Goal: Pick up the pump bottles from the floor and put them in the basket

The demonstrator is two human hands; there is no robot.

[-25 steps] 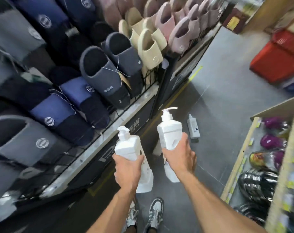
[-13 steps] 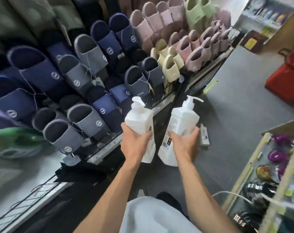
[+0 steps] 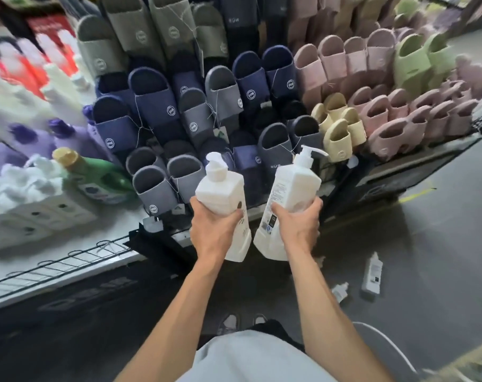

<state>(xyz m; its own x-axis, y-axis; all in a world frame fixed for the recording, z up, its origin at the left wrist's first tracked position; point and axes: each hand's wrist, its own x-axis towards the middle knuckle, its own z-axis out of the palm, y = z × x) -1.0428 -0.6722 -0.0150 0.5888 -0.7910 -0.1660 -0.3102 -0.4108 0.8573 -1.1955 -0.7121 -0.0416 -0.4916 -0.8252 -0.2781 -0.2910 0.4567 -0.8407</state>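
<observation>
I hold two white pump bottles upright in front of me, side by side and a little apart. My left hand (image 3: 215,230) grips the left pump bottle (image 3: 223,188) around its lower body. My right hand (image 3: 297,224) grips the right pump bottle (image 3: 292,186), whose printed label faces left. On the grey floor to the right lies a smaller white bottle (image 3: 372,274), with another small white bottle (image 3: 340,292) beside it. No basket is in view.
A wire rack of slippers (image 3: 234,106) in grey, navy, pink, yellow and green fills the space ahead. Left of it a shelf (image 3: 55,260) carries a green bottle (image 3: 96,177), purple bottles and white packs. My shoes (image 3: 231,323) show below.
The view has swung left, bringing the detergent shelf into sight, and the red baskets at the right have left the frame. Both hands keep their bottles raised in front of the slipper rack.
</observation>
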